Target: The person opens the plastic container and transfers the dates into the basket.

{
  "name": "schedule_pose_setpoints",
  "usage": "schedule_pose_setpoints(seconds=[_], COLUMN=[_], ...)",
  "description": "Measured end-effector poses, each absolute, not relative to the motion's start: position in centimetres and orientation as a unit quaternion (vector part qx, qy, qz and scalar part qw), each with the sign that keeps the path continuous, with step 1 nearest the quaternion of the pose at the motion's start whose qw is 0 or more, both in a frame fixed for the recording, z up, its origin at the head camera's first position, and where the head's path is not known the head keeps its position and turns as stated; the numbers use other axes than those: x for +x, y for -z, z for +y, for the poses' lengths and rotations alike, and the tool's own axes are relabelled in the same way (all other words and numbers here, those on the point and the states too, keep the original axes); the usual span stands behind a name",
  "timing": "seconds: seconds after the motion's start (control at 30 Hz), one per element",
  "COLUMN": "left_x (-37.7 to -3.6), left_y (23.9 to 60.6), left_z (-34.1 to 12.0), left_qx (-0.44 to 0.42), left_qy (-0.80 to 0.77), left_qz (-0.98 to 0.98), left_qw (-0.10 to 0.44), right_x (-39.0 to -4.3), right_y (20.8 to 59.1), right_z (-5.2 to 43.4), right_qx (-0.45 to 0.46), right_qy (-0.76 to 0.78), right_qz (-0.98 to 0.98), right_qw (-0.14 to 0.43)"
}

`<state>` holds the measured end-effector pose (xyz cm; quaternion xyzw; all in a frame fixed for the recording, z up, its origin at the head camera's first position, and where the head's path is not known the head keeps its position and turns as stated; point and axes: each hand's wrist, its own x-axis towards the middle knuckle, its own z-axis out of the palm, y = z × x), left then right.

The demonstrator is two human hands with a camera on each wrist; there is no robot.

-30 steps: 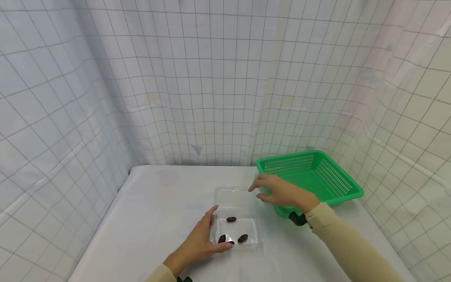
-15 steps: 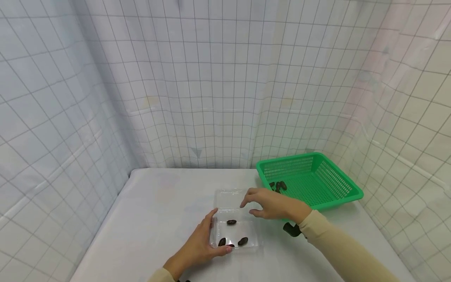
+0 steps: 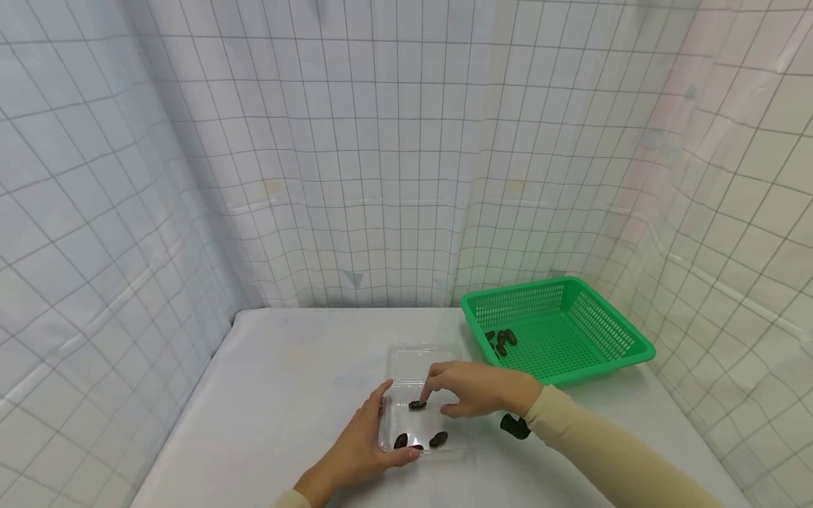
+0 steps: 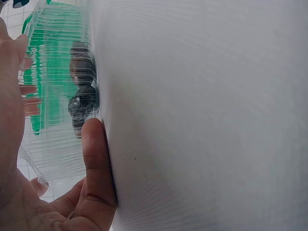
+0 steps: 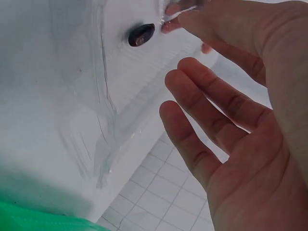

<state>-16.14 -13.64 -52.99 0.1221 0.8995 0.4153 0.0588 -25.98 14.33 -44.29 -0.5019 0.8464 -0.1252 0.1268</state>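
A clear plastic clamshell container (image 3: 424, 360) lies open on the white table. It holds three dark oval pieces: one in the middle (image 3: 417, 405) and two near the front (image 3: 438, 439). My left hand (image 3: 371, 437) grips the container's left front corner, its thumb round the near edge; the left wrist view shows the thumb (image 4: 96, 159) against the ribbed wall (image 4: 53, 134). My right hand (image 3: 447, 388) reaches over the container, its fingertips next to the middle piece (image 5: 141, 34). The fingers (image 5: 207, 110) are spread and nothing is held between them.
A green mesh basket (image 3: 610, 331) stands at the back right of the table with several dark pieces (image 3: 499, 339) in its near-left corner. Gridded white curtains close in the table on three sides. The table (image 3: 286, 395) stretches bare to the left of the container.
My right hand has come back from the basket to over the container and lowered toward the middle piece. Dark pieces now show in the basket. The left hand stays on the container.
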Motion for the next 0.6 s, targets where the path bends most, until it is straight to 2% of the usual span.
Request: schedule_pose_setpoints(seconds=[0.6], left_x=[-16.2], left_y=[53.1], left_z=[-13.7], left_qx=[0.131], left_qy=[-0.404], left_qz=[0.904], left_qw=[0.046], right_x=[-25.7], right_y=[45.8], right_z=[12.1], right_qx=[-0.535], right_qy=[0.075], right_qz=[0.822], right_qw=[0.179])
